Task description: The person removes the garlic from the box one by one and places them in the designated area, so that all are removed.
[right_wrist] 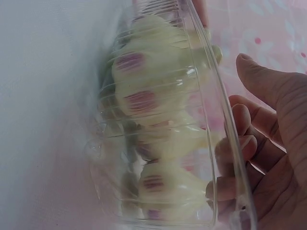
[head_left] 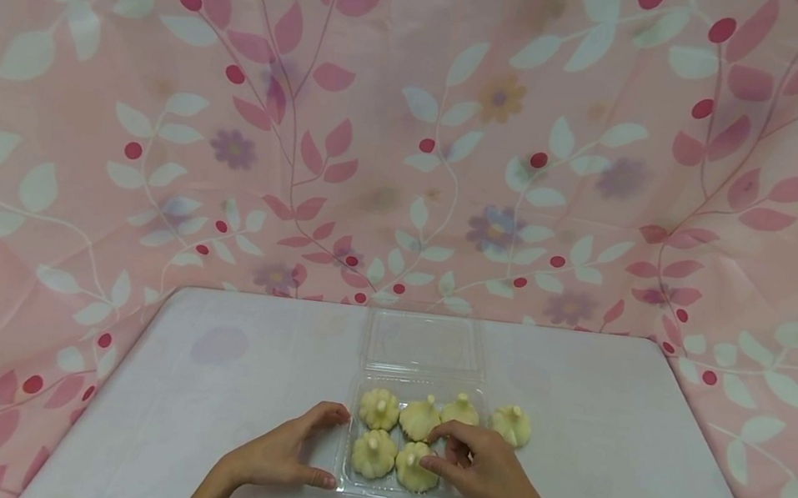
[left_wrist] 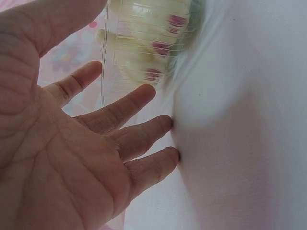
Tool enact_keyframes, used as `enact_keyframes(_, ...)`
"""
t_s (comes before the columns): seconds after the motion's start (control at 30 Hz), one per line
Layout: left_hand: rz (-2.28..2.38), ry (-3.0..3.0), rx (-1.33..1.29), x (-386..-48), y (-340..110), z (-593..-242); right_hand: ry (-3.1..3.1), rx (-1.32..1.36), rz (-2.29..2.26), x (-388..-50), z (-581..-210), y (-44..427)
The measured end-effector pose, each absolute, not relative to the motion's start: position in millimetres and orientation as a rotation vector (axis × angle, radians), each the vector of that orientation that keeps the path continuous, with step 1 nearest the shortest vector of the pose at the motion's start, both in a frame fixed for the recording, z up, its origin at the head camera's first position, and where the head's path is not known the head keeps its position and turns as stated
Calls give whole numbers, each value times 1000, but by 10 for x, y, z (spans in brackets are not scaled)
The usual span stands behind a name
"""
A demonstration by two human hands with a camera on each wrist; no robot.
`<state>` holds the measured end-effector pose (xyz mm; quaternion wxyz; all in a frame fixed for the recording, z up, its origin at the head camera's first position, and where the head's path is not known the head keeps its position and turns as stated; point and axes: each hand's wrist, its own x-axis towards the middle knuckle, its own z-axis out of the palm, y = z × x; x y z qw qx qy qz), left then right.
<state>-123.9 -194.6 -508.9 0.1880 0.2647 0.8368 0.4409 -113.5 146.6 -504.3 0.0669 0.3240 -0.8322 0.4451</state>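
A clear plastic clamshell box (head_left: 382, 491) lies with its lid (head_left: 424, 345) folded back, holding several pale garlic bulbs (head_left: 374, 453) in two rows. My left hand (head_left: 282, 448) is at the box's left side, thumb and fingers spread, fingertips at the rim; its palm holds nothing in the left wrist view. Above the box's right side, my right hand (head_left: 487, 467) has loosely bent fingers and its thumb near the front right garlic bulb (head_left: 415, 474). No bulb shows between thumb and fingers in the right wrist view (right_wrist: 273, 129). The bulbs' purple-marked sides show through the wall.
One more garlic bulb (head_left: 512, 425) sits on the white-covered table (head_left: 617, 429), just right of the box. Behind the table hangs a pink cloth (head_left: 378, 179) with leaves and flowers.
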Motion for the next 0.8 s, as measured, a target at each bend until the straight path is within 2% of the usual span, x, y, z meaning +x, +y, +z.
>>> enact_keyframes(0.8, 1228, 2376, 744, -1238, -1948, -5123, -2516, 1025, 1362, -1103, -5092, 1356)
